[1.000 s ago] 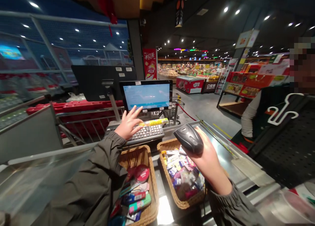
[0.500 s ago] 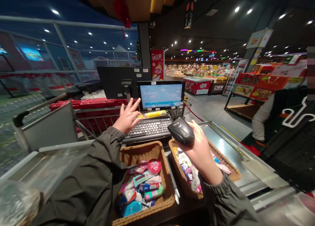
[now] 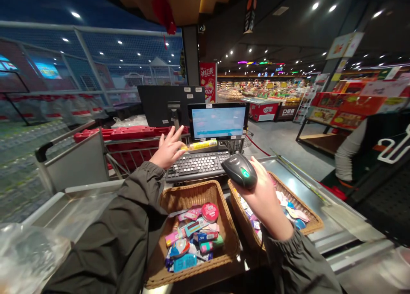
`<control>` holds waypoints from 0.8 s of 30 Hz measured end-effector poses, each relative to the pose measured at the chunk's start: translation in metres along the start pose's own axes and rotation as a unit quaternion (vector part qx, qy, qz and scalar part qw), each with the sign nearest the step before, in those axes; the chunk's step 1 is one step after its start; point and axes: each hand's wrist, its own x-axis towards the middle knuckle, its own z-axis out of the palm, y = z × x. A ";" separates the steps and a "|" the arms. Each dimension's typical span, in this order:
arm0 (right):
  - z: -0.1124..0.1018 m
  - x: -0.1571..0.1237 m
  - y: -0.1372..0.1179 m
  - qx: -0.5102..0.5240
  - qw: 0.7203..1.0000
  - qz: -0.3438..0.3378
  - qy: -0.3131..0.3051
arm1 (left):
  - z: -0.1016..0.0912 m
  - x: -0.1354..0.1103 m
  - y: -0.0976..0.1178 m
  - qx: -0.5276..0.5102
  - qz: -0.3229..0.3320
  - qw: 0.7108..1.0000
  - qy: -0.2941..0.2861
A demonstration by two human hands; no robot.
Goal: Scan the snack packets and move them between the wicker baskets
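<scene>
A slim yellow tube-shaped packet (image 3: 201,145) is pinched at its left end between thumb and finger of my left hand (image 3: 168,151), the other fingers raised. It is held over the keyboard (image 3: 200,164), below the lit screen (image 3: 219,121). My right hand (image 3: 261,196) is wrapped round a black barcode scanner (image 3: 240,170), and a green light glows on its top. The scanner's front points toward the tube, apart from it. Beneath my hands stand two wicker baskets: the left basket (image 3: 235,225) holds several small packets and boxes, and the right basket (image 3: 312,219), partly hidden by my right arm, holds more.
A second monitor (image 3: 156,106) shows its back behind the screen. To the left is a cart (image 3: 77,161) with red items; a clear plastic bag (image 3: 32,251) lies at lower left. On the right are a metal counter (image 3: 297,187), a white hook (image 3: 392,147) and a person's sleeve (image 3: 349,151).
The green light on the scanner has come on, and text on the screen looks different. The view has shifted slightly left; both hands keep their hold.
</scene>
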 end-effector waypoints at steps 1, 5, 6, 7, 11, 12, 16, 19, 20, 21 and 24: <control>0.001 -0.001 -0.001 0.002 1.000 0.004 -0.001 | -0.001 -0.001 -0.001 -0.002 -0.002 1.000 0.000; 0.003 -0.003 -0.006 0.002 1.000 0.004 0.001 | -0.002 -0.006 -0.003 -0.011 -0.007 1.000 0.000; 0.003 -0.003 -0.007 0.002 1.000 0.000 0.002 | -0.002 -0.007 -0.003 -0.014 -0.006 1.000 0.002; 0.004 -0.003 -0.007 0.003 1.000 -0.005 0.004 | -0.002 -0.009 -0.003 -0.016 -0.005 1.000 0.005; 0.005 -0.005 -0.010 0.003 1.000 -0.011 0.005 | -0.001 -0.017 -0.004 -0.021 -0.005 1.000 -0.002; 0.005 -0.006 -0.010 0.001 1.000 -0.011 0.003 | -0.001 -0.020 -0.003 -0.021 -0.007 1.000 -0.008; 0.007 -0.014 -0.010 0.002 1.000 -0.028 -0.015 | 0.002 -0.034 0.001 -0.015 -0.009 1.000 -0.022; 0.012 -0.022 -0.008 0.012 0.999 -0.020 -0.042 | 0.008 -0.048 0.002 -0.019 -0.009 0.999 -0.031; 0.014 -0.024 -0.007 0.017 0.999 -0.012 -0.048 | 0.012 -0.053 0.000 -0.020 -0.013 0.999 -0.033; 0.015 -0.025 -0.007 0.021 0.998 -0.004 -0.052 | 0.016 -0.058 -0.001 -0.020 -0.019 0.999 -0.035; 0.020 -0.029 -0.004 0.024 0.999 0.012 -0.046 | 0.030 -0.079 -0.008 -0.015 -0.037 0.998 -0.046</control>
